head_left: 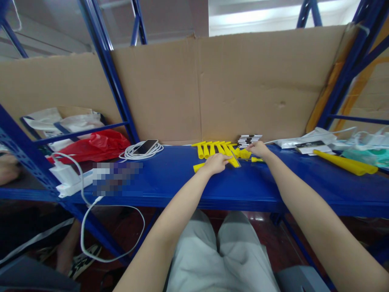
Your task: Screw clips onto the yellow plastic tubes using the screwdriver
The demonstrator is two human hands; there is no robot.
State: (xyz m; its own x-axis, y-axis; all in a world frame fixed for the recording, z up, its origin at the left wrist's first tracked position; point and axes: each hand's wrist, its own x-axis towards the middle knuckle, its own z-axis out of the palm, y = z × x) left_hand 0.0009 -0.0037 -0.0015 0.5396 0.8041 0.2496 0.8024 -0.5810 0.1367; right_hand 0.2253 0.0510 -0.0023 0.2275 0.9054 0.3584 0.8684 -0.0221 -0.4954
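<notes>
My left hand (216,163) is closed on a yellow scraper (233,161), whose wide head with a thin, clear-looking edge points to the right. A row of similar yellow scrapers (212,149) lies just behind that hand, and one more yellow handle (198,167) shows to its left. My right hand (257,149) reaches to the front of a stack of small black-and-white packets (248,140). Its fingers are pinched together, and what they hold is too small to tell. Beneath it are yellow pieces (244,154) and a small yellow-handled tool (257,159).
The blue shelf (170,178) is backed by cardboard (243,85). A phone (146,147) lies on a coiled white cable (129,152) at left, near a red bag (100,144) and a power strip (75,182). Long yellow pieces (345,162) lie at right. Another person's hand (9,168) shows far left.
</notes>
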